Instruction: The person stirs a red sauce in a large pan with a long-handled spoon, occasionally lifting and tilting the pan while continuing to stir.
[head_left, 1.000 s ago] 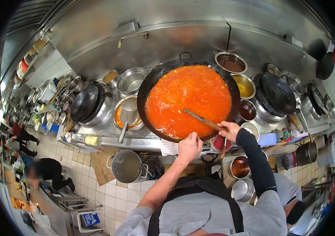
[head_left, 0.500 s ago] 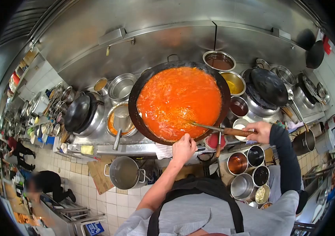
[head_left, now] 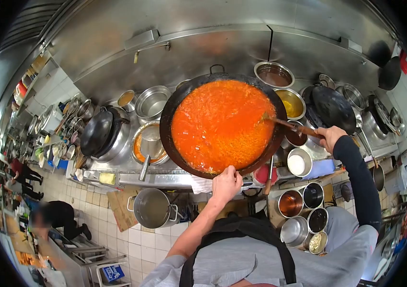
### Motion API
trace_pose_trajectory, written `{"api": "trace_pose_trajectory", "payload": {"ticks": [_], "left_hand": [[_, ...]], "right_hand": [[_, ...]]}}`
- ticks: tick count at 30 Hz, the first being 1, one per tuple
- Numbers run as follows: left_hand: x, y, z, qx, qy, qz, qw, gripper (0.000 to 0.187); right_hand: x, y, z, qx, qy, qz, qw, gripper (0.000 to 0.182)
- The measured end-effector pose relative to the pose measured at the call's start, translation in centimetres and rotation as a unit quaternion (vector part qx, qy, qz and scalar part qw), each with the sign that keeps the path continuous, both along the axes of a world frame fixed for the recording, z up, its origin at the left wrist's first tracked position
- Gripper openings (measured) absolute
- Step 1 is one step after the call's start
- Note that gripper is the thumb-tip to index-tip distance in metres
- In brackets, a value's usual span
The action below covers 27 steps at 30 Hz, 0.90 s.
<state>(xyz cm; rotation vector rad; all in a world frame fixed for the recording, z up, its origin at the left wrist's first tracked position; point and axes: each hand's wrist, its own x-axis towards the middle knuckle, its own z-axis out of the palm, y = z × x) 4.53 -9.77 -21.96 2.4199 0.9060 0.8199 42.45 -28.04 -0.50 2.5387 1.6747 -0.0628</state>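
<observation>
A large black wok (head_left: pixel 166 143) is filled with bubbling orange-red sauce (head_left: pixel 222 119). My left hand (head_left: pixel 227 183) is closed at the wok's near rim, fingers curled; a white cloth (head_left: pixel 200 184) lies just beside it. My right hand (head_left: pixel 331 137) grips the wooden handle of a long utensil (head_left: pixel 300 127). Its metal end dips into the sauce near the wok's right side, and the tip is partly hidden by sauce.
Metal pots with dark and yellow liquids (head_left: pixel 290 103) stand right of the wok. A strainer (head_left: pixel 151 143) rests on a pot at left. Below are a large stockpot (head_left: pixel 152 209) and several containers (head_left: pixel 290 203). A person (head_left: pixel 60 217) bends over at lower left.
My right hand and the utensil have moved up and to the right, and the utensil's end has shifted from the sauce's near part to its right side. The whole view has shifted slightly.
</observation>
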Motion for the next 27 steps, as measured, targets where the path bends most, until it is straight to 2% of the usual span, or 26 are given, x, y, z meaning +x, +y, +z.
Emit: {"api": "trace_pose_trajectory", "payload": {"ticks": [2, 5, 10, 13, 15, 21, 24, 27], "left_hand": [[0.2, 0.1, -0.3, 0.008, -0.004, 0.006, 1.0, 0.02], [0.3, 0.2, -0.6, 0.03, -0.01, 0.014, 0.999, 0.019], [0.4, 0.2, -0.8, 0.06, -0.007, 0.018, 0.998, 0.018], [0.3, 0.0, -0.5, 0.057, -0.009, 0.021, 0.998, 0.017], [0.4, 0.0, -0.6, 0.059, -0.023, 0.027, 0.998, 0.017], [0.4, 0.0, -0.1, 0.067, -0.02, 0.024, 0.997, 0.018], [0.4, 0.1, -0.5, 0.079, -0.023, 0.024, 0.996, 0.016], [0.4, 0.0, -0.4, 0.076, -0.015, 0.022, 0.997, 0.016]], "right_hand": [[3.1, 1.4, -2.3, -0.01, -0.041, 0.006, 0.999, 0.048], [8.9, 3.3, -6.3, 0.038, -0.042, 0.066, 0.996, 0.048], [14.2, 8.6, -11.0, 0.064, -0.016, 0.089, 0.994, 0.051], [16.5, 12.3, -14.7, 0.111, -0.016, 0.155, 0.982, 0.051], [15.2, 14.4, -14.7, 0.093, -0.011, 0.158, 0.983, 0.051], [9.4, 17.9, -17.2, 0.14, 0.048, 0.182, 0.972, 0.048], [4.8, 18.2, -18.4, 0.142, 0.113, 0.168, 0.969, 0.047], [0.4, 17.9, -19.7, 0.149, 0.231, 0.139, 0.952, 0.045]]}}
